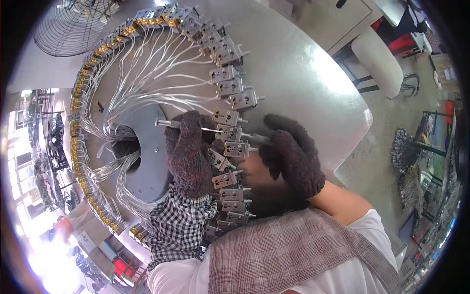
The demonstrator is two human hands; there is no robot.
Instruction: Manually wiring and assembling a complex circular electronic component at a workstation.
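Observation:
A dark knitted glove covers my left hand (188, 152), which is closed round a slim metal screwdriver (164, 123). The tool's thin shaft points right, and its tip meets a small silver metal block (228, 132) with holes in its face. On that block's other side is my right hand (293, 157), gloved alike. Its fingers close round a grey, blurred piece beside the block's stem, too unclear to name. More blocks of the same kind (237, 149) stand above and below in a curved row, each with a short stem pointing outward.
The blocks line a large ring on a grey metal table (279, 63), their brass-coloured parts (76, 137) showing along its left. White wires (147, 98) run inward to a hole in a grey disc (152, 171). A wire-cage fan (73, 24) stands far left, a pale chair (377, 61) far right.

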